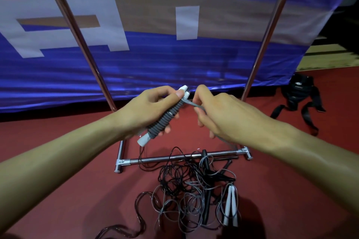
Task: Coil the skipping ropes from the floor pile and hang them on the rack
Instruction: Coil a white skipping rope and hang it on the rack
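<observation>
Left hand grips two white handles wound in grey rope; right hand pinches the rope's free end. Floor pile: apparently several tangled ropes, two white handles visible. One rack behind.

**Where everything is**

The left hand and the right hand are up in the middle, side by side, with the wrapped rope handles between them, in the left hand. Below the hands, on the floor, lies the rope pile. It lies across the rack's bottom bar. The rack's two poles go up left and right. Behind the rack hangs a banner. A strap bag lies far right.
</observation>
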Motion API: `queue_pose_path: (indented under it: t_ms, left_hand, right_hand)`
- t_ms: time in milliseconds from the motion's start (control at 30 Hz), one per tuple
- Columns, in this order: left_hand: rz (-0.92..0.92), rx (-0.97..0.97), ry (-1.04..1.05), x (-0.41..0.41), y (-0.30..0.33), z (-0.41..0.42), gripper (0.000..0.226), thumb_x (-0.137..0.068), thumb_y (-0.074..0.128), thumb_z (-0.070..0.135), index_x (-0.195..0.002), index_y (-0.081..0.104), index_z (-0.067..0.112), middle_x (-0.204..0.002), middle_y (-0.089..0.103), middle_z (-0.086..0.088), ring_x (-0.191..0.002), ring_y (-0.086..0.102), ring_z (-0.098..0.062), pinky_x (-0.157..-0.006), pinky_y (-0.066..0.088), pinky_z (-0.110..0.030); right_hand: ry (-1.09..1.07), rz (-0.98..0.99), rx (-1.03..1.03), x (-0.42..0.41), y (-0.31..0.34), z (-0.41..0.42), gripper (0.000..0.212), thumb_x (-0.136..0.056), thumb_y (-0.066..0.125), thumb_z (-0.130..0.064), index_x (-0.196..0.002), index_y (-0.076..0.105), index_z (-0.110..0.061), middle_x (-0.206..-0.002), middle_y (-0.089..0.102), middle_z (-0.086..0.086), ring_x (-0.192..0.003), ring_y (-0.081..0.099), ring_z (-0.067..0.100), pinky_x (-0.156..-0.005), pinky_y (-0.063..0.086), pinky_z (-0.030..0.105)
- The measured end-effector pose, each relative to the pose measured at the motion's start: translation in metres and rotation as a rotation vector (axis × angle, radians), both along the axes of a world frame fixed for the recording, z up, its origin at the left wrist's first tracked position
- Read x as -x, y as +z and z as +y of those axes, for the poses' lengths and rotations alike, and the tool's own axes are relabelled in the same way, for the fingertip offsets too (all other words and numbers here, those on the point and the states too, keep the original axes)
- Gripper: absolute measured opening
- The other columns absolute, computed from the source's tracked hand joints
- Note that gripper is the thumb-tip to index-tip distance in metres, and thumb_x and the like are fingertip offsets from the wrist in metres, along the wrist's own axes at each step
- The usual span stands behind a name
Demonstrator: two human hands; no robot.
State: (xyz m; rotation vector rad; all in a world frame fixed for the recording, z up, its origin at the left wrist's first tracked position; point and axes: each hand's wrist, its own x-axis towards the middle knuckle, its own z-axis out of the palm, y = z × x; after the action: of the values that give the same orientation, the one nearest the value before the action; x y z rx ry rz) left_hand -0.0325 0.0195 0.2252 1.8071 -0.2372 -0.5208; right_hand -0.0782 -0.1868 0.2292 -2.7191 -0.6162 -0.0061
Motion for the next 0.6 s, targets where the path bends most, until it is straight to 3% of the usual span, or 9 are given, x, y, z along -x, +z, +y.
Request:
queue_pose_path:
  t_ms: [67, 133, 233, 300, 400, 500, 567, 600]
  left_hand:
    - [-0.015, -0.03, 0.035, -0.001, -0.002, -0.001, 0.038, -0.097, 0.06, 0.05, -0.101, 0.061, 0.012, -0.077, 0.067, -0.007, -0.048, 0.059, -0.023, -0.042, 0.048, -0.025]
    - [0.03, -0.038, 0.048, -0.001, -0.002, -0.002, 0.041, -0.097, 0.06, 0.052, -0.102, 0.062, 0.012, -0.076, 0.067, -0.006, -0.049, 0.059, -0.022, -0.043, 0.049, -0.025]
    - [0.046, 0.0, 0.05, -0.001, -0.001, -0.001, 0.043, -0.098, 0.058, 0.052, -0.105, 0.06, 0.009, -0.076, 0.065, -0.004, -0.048, 0.057, -0.021, -0.043, 0.048, -0.025]
    - [0.001, 0.023, 0.051, -0.001, -0.001, 0.0, 0.041, -0.099, 0.058, 0.05, -0.105, 0.061, 0.01, -0.075, 0.065, -0.004, -0.048, 0.056, -0.023, -0.044, 0.048, -0.026]
    - [-0.043, 0.033, 0.022, 0.001, -0.002, 0.001, 0.035, -0.1, 0.058, 0.046, -0.103, 0.062, 0.011, -0.073, 0.064, -0.004, -0.048, 0.056, -0.024, -0.044, 0.048, -0.026]
    - [-0.04, 0.036, -0.014, 0.004, -0.002, 0.0, 0.036, -0.1, 0.058, 0.045, -0.105, 0.061, 0.01, -0.075, 0.064, -0.006, -0.048, 0.056, -0.024, -0.044, 0.048, -0.025]
    - [-0.033, 0.043, -0.04, 0.005, -0.001, -0.001, 0.036, -0.1, 0.058, 0.045, -0.105, 0.06, 0.009, -0.075, 0.064, -0.007, -0.048, 0.056, -0.025, -0.043, 0.048, -0.025]
    - [-0.025, 0.044, -0.06, 0.006, 0.0, -0.002, 0.036, -0.099, 0.057, 0.045, -0.104, 0.061, 0.01, -0.075, 0.064, -0.007, -0.048, 0.057, -0.025, -0.043, 0.048, -0.025]
  right_hand:
    - [0.008, -0.177, 0.205, -0.002, 0.003, 0.0, 0.018, -0.107, 0.041, -0.028, -0.1, 0.025, -0.022, -0.065, 0.051, -0.002, -0.059, 0.055, 0.033, -0.06, 0.049, 0.045]
    - [0.042, -0.302, 0.305, -0.005, 0.002, -0.001, 0.027, -0.106, 0.046, -0.024, -0.097, 0.02, -0.025, -0.07, 0.048, -0.002, -0.063, 0.051, 0.037, -0.058, 0.045, 0.046]
    - [0.057, -0.289, 0.104, -0.007, -0.003, -0.002, 0.016, -0.106, 0.047, -0.033, -0.099, 0.037, -0.022, -0.074, 0.054, -0.004, -0.068, 0.057, 0.031, -0.061, 0.047, 0.044]
    - [-0.011, -0.179, -0.145, -0.007, -0.005, 0.0, 0.023, -0.106, 0.045, -0.041, -0.093, 0.051, -0.024, -0.067, 0.058, -0.006, -0.064, 0.057, 0.015, -0.06, 0.044, 0.033]
    - [-0.083, 0.183, -0.365, -0.007, -0.003, -0.001, 0.039, -0.11, 0.038, -0.039, -0.081, 0.062, -0.027, -0.065, 0.066, -0.01, -0.062, 0.067, 0.007, -0.062, 0.047, 0.019]
    - [0.018, 0.514, -0.576, -0.009, -0.007, -0.008, 0.031, -0.109, 0.043, -0.029, -0.092, 0.063, -0.013, -0.08, 0.074, 0.0, -0.083, 0.077, 0.02, -0.091, 0.058, 0.037]
    - [0.085, 0.563, -0.616, -0.012, -0.009, -0.013, 0.023, -0.108, 0.047, -0.022, -0.093, 0.06, -0.01, -0.089, 0.077, 0.005, -0.09, 0.077, 0.023, -0.094, 0.058, 0.037]
    - [0.114, 0.501, -0.539, -0.014, -0.01, -0.016, 0.02, -0.108, 0.05, -0.021, -0.092, 0.059, -0.011, -0.089, 0.078, 0.004, -0.087, 0.077, 0.018, -0.089, 0.057, 0.031]
